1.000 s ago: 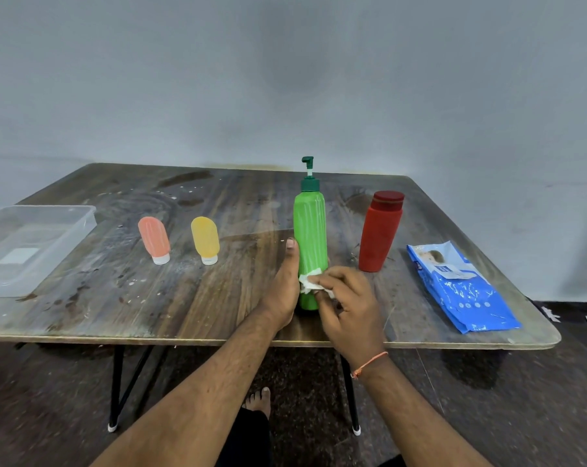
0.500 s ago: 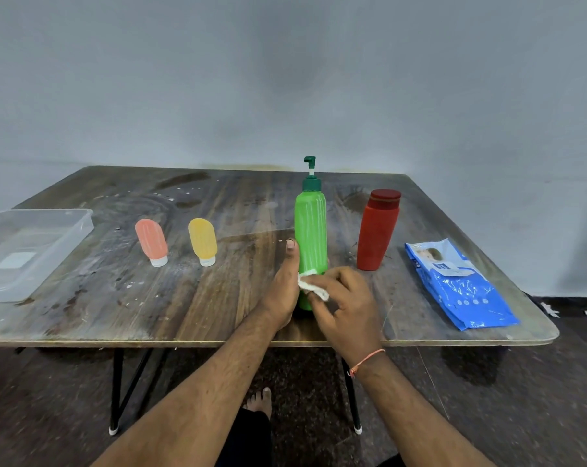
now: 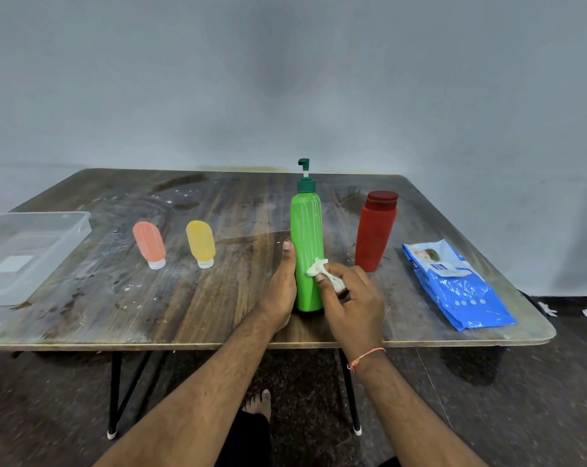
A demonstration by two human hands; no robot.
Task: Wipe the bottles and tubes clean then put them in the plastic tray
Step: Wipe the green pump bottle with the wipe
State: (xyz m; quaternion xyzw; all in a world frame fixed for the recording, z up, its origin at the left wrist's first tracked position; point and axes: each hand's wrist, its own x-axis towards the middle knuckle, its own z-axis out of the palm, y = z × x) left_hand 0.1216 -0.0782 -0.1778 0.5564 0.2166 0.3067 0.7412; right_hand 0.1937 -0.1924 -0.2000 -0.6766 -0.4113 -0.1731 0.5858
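Head view: my worry is the tall green pump bottle (image 3: 307,251) tipping toward the red bottle (image 3: 375,230) if the wiping push outruns the brace. My left hand (image 3: 280,288) wraps its lower left side, thumb up (far fingers hidden, probably curled behind). My right hand (image 3: 351,301) pinches a crumpled wipe (image 3: 322,273) against its lower right face. It stands upright between both hands.

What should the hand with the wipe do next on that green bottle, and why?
Probably slide the wipe upward. The right hand presses it low on the green bottle, pale streaks still run down the upper body, and the left hand steadies the bottle upright.
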